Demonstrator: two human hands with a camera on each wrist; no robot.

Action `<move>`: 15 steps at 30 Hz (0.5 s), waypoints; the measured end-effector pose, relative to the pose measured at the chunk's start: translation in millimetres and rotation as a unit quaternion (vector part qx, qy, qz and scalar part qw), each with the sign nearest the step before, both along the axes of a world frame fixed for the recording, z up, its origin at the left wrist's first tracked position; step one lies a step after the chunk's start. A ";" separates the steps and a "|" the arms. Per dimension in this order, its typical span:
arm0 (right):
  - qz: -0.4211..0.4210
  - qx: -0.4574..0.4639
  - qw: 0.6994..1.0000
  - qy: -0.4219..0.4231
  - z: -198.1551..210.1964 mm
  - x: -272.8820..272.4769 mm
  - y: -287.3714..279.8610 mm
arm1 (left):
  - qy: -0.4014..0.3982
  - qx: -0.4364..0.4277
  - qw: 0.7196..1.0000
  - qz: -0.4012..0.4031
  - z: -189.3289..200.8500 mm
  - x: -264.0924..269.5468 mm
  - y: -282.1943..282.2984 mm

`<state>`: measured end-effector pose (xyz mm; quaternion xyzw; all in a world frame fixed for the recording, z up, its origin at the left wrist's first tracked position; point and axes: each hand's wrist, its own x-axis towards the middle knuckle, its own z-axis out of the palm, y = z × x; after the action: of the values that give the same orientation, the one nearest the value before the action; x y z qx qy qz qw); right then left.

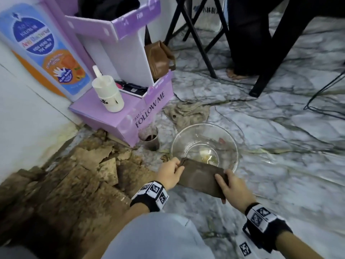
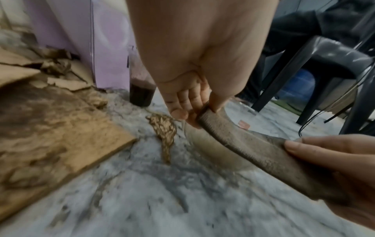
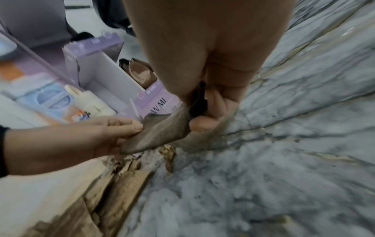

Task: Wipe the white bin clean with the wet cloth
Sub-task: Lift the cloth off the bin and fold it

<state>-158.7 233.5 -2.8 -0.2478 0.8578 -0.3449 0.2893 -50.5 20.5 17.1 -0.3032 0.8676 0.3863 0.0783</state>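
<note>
Your left hand (image 1: 170, 171) pinches one end of the brown wet cloth (image 1: 200, 179), fingers curled under and thumb on top; your right hand (image 1: 232, 186) grips the other end the same way. The cloth is folded into a flat band, stretched between both hands, held just above the near rim of a clear glass bowl (image 1: 231, 139) that sits on the marble-patterned floor (image 1: 280, 165).

In the left wrist view the cloth (image 2: 253, 150) shows a ribbed edge and a grimy, damp-looking surface; the left fingertips (image 2: 179, 113) close on it.

Location of the bin: uncertain. No plain white bin is identifiable in any view. The white-walled purple cardboard display stand (image 1: 149, 109) marked "FOLLOW ME" stands to the left, well apart from the cloth. The bowl holds what looks like residue at its bottom.

Nearby: a white lidded tumbler (image 1: 108, 92) on the stand's lower ledge, a brown bag (image 1: 158, 58) tucked in behind, a dark cup (image 1: 150, 137) on the floor beside the stand, a crumpled rag (image 1: 188, 113) beyond the bowl, soiled torn cardboard (image 1: 78, 174) to the left.

Progress, judged: cloth prepared and in hand; no wiping contact with any white surface is visible. You are likely folding or wringing it over the bowl. The whole wipe remains.
</note>
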 end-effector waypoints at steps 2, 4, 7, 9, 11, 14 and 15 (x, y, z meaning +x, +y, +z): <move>-0.002 0.006 1.000 -0.004 -11.0 3.1 0.7 | -0.002 -0.006 1.000 0.011 -17.9 2.0 3.4; -0.007 0.003 1.000 0.004 -15.1 7.0 -1.0 | 0.013 -0.018 0.999 0.030 -28.5 2.9 5.7; -0.024 0.004 1.000 0.016 -20.0 11.1 -2.0 | 0.042 -0.032 0.997 0.055 -35.3 2.7 6.8; -0.038 0.021 0.998 0.037 -24.2 12.2 -1.6 | 0.050 -0.043 0.996 0.064 -39.7 3.4 6.0; -0.061 0.028 0.997 0.049 -28.1 14.3 -0.7 | 0.058 -0.051 0.994 0.072 -42.6 5.4 6.0; -0.093 0.033 0.994 0.048 -29.6 14.6 0.3 | 0.071 -0.044 0.994 0.077 -43.5 12.6 5.8; -0.100 0.032 0.993 0.045 -28.7 14.4 0.2 | 0.073 -0.041 0.994 0.077 -42.5 15.3 5.1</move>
<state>-144.3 233.7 -31.6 -0.1664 0.9010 -0.3330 0.2226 -35.2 25.6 -25.5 -0.3428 0.8603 0.3764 -0.0272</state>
